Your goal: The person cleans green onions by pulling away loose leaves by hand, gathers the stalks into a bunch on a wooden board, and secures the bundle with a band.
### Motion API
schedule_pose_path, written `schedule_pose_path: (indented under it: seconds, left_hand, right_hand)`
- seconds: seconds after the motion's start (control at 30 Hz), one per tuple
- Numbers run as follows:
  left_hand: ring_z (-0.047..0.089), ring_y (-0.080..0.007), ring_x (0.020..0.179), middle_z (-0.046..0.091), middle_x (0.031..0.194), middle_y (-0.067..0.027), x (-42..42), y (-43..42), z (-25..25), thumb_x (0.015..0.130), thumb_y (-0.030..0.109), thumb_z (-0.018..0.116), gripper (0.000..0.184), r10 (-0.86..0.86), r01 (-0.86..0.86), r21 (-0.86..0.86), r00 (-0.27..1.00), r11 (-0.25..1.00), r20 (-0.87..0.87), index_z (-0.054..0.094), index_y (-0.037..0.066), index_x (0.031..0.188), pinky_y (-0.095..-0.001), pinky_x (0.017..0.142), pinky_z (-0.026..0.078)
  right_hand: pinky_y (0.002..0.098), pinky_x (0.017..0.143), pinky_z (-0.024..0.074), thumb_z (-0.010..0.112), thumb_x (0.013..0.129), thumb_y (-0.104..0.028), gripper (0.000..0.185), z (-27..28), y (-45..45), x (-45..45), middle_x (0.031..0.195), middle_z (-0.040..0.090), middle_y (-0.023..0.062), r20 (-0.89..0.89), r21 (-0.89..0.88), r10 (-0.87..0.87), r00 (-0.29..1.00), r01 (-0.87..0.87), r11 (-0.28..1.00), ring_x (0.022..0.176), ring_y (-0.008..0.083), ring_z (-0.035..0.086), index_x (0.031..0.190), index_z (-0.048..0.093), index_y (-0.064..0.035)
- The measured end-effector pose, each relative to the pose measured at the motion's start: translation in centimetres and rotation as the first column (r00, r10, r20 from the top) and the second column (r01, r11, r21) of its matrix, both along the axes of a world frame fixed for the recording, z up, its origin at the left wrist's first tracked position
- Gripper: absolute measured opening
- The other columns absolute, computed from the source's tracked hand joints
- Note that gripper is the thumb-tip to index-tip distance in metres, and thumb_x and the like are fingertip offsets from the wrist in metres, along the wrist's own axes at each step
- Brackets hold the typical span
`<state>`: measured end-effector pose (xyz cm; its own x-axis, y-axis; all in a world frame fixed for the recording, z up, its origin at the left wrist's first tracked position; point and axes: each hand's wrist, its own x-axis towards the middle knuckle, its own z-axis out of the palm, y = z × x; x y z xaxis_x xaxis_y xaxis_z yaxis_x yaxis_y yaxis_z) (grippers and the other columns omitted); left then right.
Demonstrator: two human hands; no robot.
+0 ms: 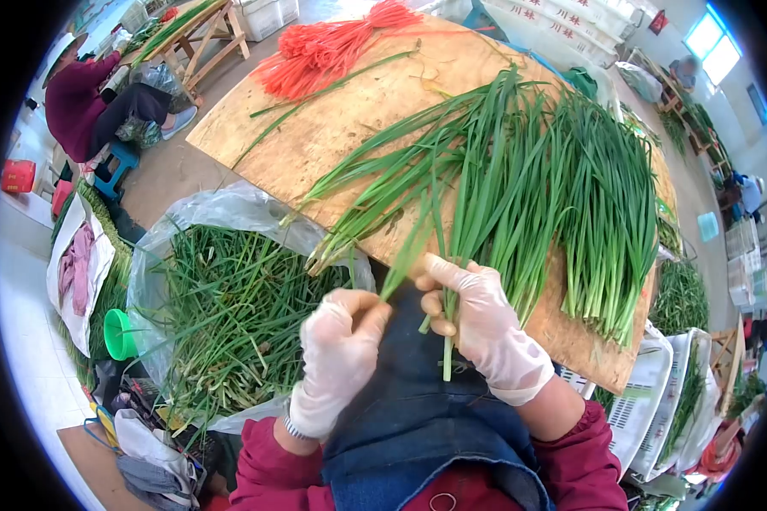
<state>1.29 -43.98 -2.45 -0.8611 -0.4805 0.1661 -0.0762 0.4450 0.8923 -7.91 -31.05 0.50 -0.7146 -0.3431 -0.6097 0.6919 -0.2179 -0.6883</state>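
My left hand (pixel 339 351), in a thin white glove, is closed in a pinch on the tip of a loose green chive leaf (pixel 409 247). My right hand (pixel 493 330), gloved too with bare fingertips showing, curls around a few chive stalks (pixel 447 362) whose pale ends stick out below it. Both hands are above my lap at the near edge of the wooden table (pixel 332 128). Just beyond them, a spread pile of chives (pixel 494 170) lies on the board. A neater, thicker bunch of chives (pixel 605 213) lies to its right, pale ends toward me.
Left of my lap, a clear plastic bag (pixel 149 272) holds loose green leaves (pixel 230 315). Red ties (pixel 332 51) lie at the table's far end. White crates (pixel 554 34) stand behind it, others (pixel 656 400) at right. A person (pixel 81 102) sits at another table.
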Motion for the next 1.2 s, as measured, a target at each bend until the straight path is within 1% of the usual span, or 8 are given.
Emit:
schedule_pose_path:
  seconds: [0.23,0.33,0.47,0.63,0.73,0.87,1.03,1.2]
  left_hand:
    - [0.058,-0.0146,0.058,0.062,0.069,-0.0094,0.8,0.3,1.1,0.080,0.009,0.065,0.012,-0.232,0.036,0.677,0.952,0.735,0.200,0.062,-0.002,0.087,-0.0279,0.053,0.045]
    - [0.059,-0.0224,0.057,0.062,0.070,-0.0139,2.2,-0.1,0.8,0.079,0.006,0.062,0.010,-0.177,0.177,0.079,0.984,0.981,-0.009,0.062,-0.002,0.086,-0.0302,0.054,0.045]
    - [0.057,-0.0250,0.054,0.058,0.065,-0.0142,5.2,-2.3,1.9,0.078,0.004,0.061,0.005,-0.126,0.126,-0.052,0.992,0.991,-0.002,0.061,-0.001,0.078,-0.0318,0.051,0.043]
    - [0.043,-0.0177,0.045,0.049,0.053,-0.0057,6.5,-7.8,1.2,0.081,0.005,0.064,0.029,0.450,-0.399,-0.343,0.890,0.850,0.079,0.049,0.005,0.056,-0.0314,0.045,0.034]
    - [0.046,-0.0208,0.051,0.049,0.056,-0.0070,1.9,-6.7,-0.3,0.079,0.015,0.068,0.030,0.144,-0.274,-0.495,0.948,0.824,-0.285,0.049,0.006,0.058,-0.0340,0.049,0.037]
    - [0.055,-0.0315,0.070,0.055,0.070,-0.0135,-2.8,-5.2,-1.5,0.074,0.016,0.068,0.016,0.115,-0.050,-0.749,0.993,0.661,0.036,0.060,0.004,0.075,-0.0395,0.061,0.043]
    - [0.056,-0.0197,0.058,0.060,0.066,-0.0111,-0.6,-5.2,-0.1,0.082,0.012,0.060,0.012,0.071,-0.071,-0.006,0.997,0.997,0.011,0.065,0.001,0.081,-0.0321,0.055,0.043]
    - [0.039,-0.0029,0.049,0.055,0.061,0.0004,2.7,-3.5,3.0,0.087,0.013,0.057,0.016,-0.112,-0.021,0.765,0.986,0.644,0.121,0.064,-0.001,0.088,-0.0169,0.045,0.028]
  right_hand:
    - [0.0207,0.039,0.0303,0.062,0.080,-0.003,0.007,0.4,-1.4,0.3,0.071,0.062,0.0109,-0.059,-0.052,0.028,0.998,-0.031,0.998,0.046,0.0074,0.045,0.081,0.058,0.0035]
    - [0.0215,0.038,0.0285,0.061,0.080,-0.002,0.007,0.7,-2.1,0.5,0.066,0.059,0.0101,-0.113,-0.138,-0.056,0.992,0.040,0.990,0.044,0.0069,0.043,0.077,0.059,0.0031]
    - [0.0189,0.035,0.0231,0.056,0.084,-0.002,0.005,0.9,-2.5,0.6,0.063,0.054,0.0049,-0.218,0.020,0.007,0.976,-0.002,1.000,0.040,0.0046,0.035,0.086,0.056,0.0025]
    - [0.0198,0.034,0.0229,0.055,0.085,-0.003,0.007,2.5,0.3,-2.6,0.061,0.054,0.0062,-0.219,-0.072,-0.032,0.975,0.016,0.997,0.038,0.0054,0.033,0.088,0.055,0.0030]
    - [0.0229,0.035,0.0257,0.057,0.084,-0.005,0.007,2.7,-0.7,-1.6,0.058,0.052,0.0061,-0.158,-0.026,0.002,0.987,-0.007,1.000,0.037,0.0101,0.034,0.084,0.055,0.0022]
    - [0.0235,0.040,0.0304,0.056,0.080,-0.004,0.006,1.2,-0.7,-1.3,0.065,0.057,0.0098,-0.137,-0.122,-0.022,0.990,0.005,0.992,0.045,0.0126,0.043,0.082,0.056,0.0012]
    - [0.0329,0.060,0.0488,0.054,0.073,-0.001,0.010,1.5,0.0,-1.2,0.077,0.060,0.0133,-0.008,-0.211,-0.033,0.999,0.030,0.977,0.067,0.0203,0.058,0.083,0.055,0.0019]
    - [0.0319,0.051,0.0500,0.054,0.074,0.003,0.019,0.8,-0.9,-0.1,0.082,0.061,0.0140,-0.007,-0.186,0.008,1.000,-0.009,0.982,0.066,0.0202,0.061,0.092,0.054,0.0032]
